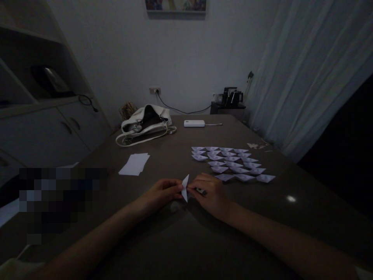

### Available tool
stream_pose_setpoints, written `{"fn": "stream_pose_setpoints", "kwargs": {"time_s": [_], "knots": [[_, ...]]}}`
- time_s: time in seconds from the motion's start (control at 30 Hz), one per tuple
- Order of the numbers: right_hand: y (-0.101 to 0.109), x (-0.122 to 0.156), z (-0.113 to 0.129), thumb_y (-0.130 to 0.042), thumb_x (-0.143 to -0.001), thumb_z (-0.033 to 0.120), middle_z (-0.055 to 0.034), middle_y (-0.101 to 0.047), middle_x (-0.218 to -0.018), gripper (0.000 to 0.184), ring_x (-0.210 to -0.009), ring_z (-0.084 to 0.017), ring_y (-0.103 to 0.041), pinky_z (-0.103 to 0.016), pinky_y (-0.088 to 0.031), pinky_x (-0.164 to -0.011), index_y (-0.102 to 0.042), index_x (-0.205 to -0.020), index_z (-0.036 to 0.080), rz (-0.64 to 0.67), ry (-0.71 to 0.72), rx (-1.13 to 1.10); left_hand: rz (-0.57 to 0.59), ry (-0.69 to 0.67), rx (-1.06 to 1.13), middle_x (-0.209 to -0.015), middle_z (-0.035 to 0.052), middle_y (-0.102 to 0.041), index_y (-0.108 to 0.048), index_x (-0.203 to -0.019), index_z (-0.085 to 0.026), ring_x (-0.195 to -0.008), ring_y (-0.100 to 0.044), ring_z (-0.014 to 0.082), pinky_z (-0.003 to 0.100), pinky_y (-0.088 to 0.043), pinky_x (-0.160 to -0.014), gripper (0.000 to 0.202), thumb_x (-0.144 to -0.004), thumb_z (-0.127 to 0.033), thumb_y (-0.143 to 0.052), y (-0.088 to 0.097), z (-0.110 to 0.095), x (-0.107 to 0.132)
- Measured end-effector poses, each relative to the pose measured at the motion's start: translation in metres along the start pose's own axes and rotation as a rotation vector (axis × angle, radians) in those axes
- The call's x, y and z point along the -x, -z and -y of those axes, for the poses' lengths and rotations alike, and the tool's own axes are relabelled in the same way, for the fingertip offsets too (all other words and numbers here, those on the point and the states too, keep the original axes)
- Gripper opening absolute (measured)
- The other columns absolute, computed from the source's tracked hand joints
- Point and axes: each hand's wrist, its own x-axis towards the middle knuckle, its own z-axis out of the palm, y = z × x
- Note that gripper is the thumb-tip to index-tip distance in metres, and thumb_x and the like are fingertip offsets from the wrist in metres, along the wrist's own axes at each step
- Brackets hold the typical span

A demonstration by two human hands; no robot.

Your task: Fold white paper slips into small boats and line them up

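Observation:
Between my hands, just above the dark table, a small white paper boat is held with its pointed ends up and down. My left hand pinches it from the left, thumb on the near face. From the right, my right hand grips its edge between thumb and fingertips; the exact contact is partly hidden by the fingers. Beyond my right hand, several finished paper boats stand in rows. A small stack of white paper sheets lies past my left hand.
A white handbag sits at the back left, and a white power bank with a short cable lies at the back. Paper scraps lie near the right edge by the curtain. Something pixelated covers the left side.

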Motion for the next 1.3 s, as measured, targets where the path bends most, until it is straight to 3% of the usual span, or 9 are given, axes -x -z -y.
{"fn": "stream_pose_setpoints", "kwargs": {"time_s": [0.5, 0.83, 1.1, 1.2, 1.3], "knots": [[-0.0003, 0.0001, 0.001, -0.061, -0.08, 0.014, -0.0033, -0.064, -0.068, 0.009, -0.065, -0.015, -0.057, -0.025, -0.042, -0.059, -0.069, -0.076, 0.015, -0.021, 0.031, -0.029, 0.018, 0.001, -0.201, -0.081, 0.0028, -0.066, -0.065, -0.087, -0.013, -0.078, -0.06, 0.016, 0.027, -0.044, -0.077, 0.027, -0.072, -0.034, -0.073, 0.0002, -0.0038, 0.0017], [0.0034, -0.0011, 0.0056, -0.057, -0.085, 0.02, -0.0026, -0.062, -0.076, 0.008, -0.067, -0.013, -0.056, -0.025, -0.042, -0.062, -0.065, -0.083, 0.017, -0.042, -0.086, -0.068, -0.035, -0.02, 0.037, -0.078, 0.0043, -0.066, -0.067, -0.079, -0.012, -0.074, -0.06, 0.0149, 0.026, -0.046, -0.074, 0.021, -0.068, -0.027, -0.074, -0.0046, -0.0021, 0.0012], [0.0021, -0.0016, 0.0045, -0.06, -0.081, 0.02, 0.0001, -0.058, -0.071, 0.005, -0.062, -0.012, -0.052, -0.023, -0.039, -0.056, -0.059, -0.076, 0.019, -0.031, -0.12, -0.089, -0.058, -0.009, 0.045, -0.075, 0.0025, -0.068, -0.069, -0.076, -0.014, -0.073, -0.062, 0.0154, 0.027, -0.047, -0.077, 0.01, -0.068, -0.019, -0.068, -0.0076, -0.0061, 0.0037], [0.0003, -0.0017, 0.0027, -0.062, -0.08, 0.022, -0.0006, -0.062, -0.077, 0.009, -0.061, -0.011, -0.053, -0.023, -0.04, -0.054, -0.056, -0.087, 0.019, -0.046, -0.187, -0.2, -0.043, -0.001, 0.023, -0.074, 0.0019, -0.069, -0.07, -0.075, -0.015, -0.075, -0.062, 0.0162, 0.027, -0.047, -0.078, 0.01, -0.068, -0.022, -0.067, -0.0073, -0.0069, 0.0041], [-0.0008, -0.0024, 0.0011, -0.063, -0.081, 0.026, -0.0013, -0.066, -0.081, 0.024, -0.06, -0.011, -0.056, -0.022, -0.041, -0.051, -0.051, -0.101, 0.019, 0.058, -0.276, -0.37, -0.036, 0.014, -0.002, -0.074, 0.002, -0.069, -0.07, -0.073, -0.015, -0.076, -0.062, 0.0172, 0.028, -0.046, -0.079, 0.012, -0.068, -0.025, -0.067, -0.0078, -0.0078, 0.0043]]}}
